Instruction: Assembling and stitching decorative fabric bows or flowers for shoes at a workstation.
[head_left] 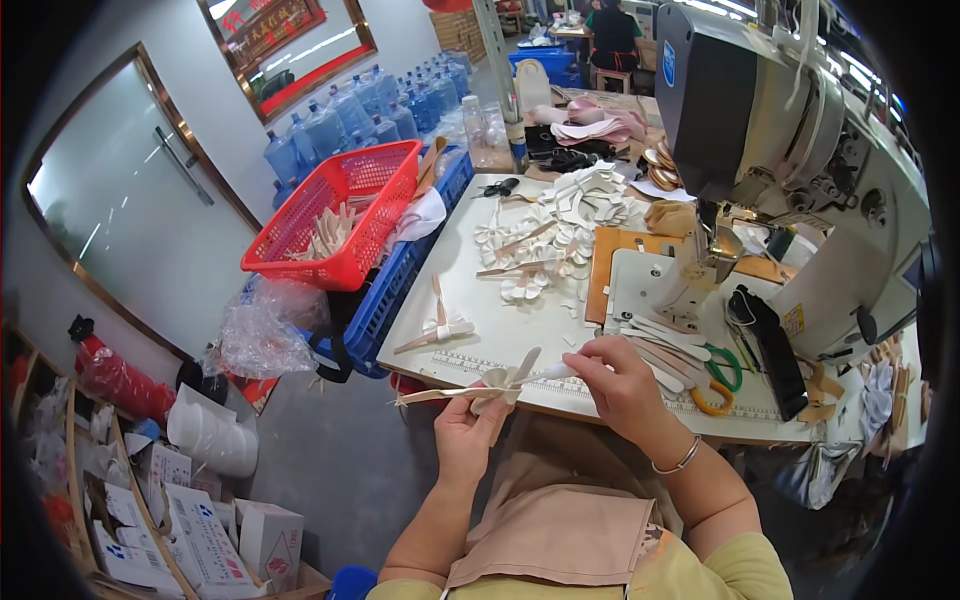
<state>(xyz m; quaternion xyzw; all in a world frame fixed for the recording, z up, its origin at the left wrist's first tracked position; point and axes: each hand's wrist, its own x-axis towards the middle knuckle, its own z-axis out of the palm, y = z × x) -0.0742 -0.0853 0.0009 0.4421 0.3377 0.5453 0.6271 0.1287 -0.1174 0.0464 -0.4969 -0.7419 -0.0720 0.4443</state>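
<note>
Over the near edge of the table, my left hand (465,445) is closed on a cream and beige strap piece (500,380) with looped, petal-like parts. Its narrow beige end points left. My right hand (618,385) pinches a slim white pen-like tool (548,373), whose tip reaches to the strap piece. Whether the tip touches it I cannot tell. A similar strap piece (440,325) lies on the table just beyond my left hand. Loose cream and pinkish strips (668,350) lie past my right hand, near orange-and-green-handled scissors (712,398).
A sewing machine (850,200) stands at the right, with a black phone-like object (765,350) before it. More cream strap pieces (540,240) are heaped at mid-table. A ruler strip (460,368) runs along the front. On the left, a red basket (350,265) sits on a blue crate (385,310).
</note>
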